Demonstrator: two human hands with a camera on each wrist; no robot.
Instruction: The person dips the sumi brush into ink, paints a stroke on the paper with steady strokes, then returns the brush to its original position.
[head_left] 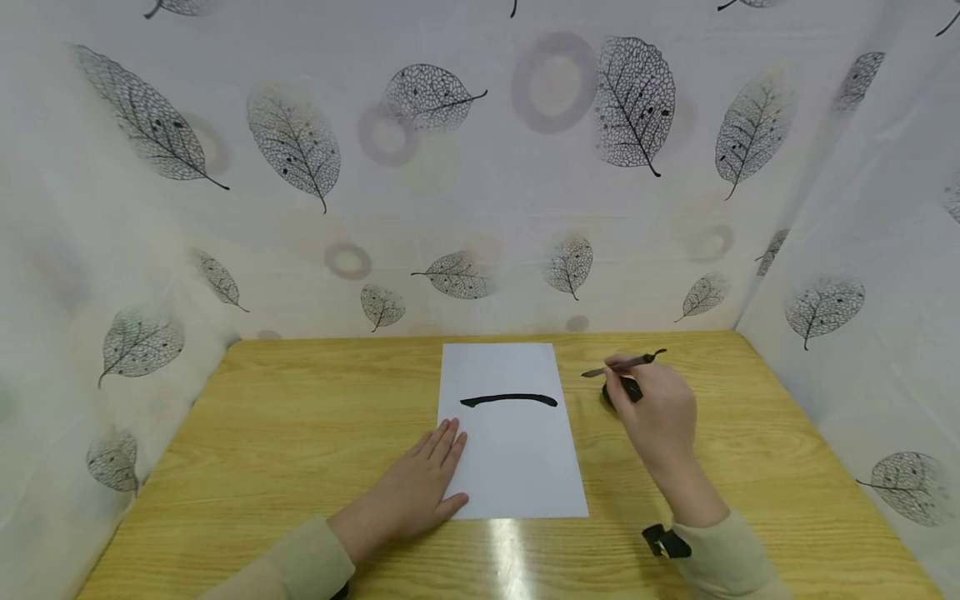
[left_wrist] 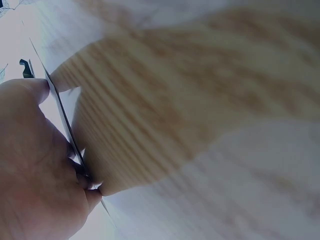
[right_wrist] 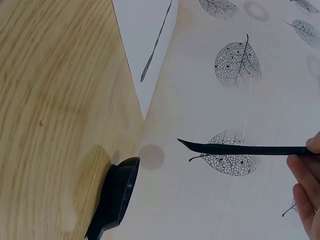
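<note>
A white sheet of paper lies on the table, with one thick black horizontal stroke across its upper part. My left hand rests on the paper's left edge, fingers straight; the left wrist view shows the same hand from the palm side. To the right of the sheet, my right hand grips a dark writing brush above the table. In the right wrist view the brush has a black, slightly bent tip, apart from the paper. A small black dish stands below the brush, partly hidden by my right hand in the head view.
The wooden table is bounded at the back and sides by a pale leaf-printed cloth. A black strap with a buckle is at the right wrist.
</note>
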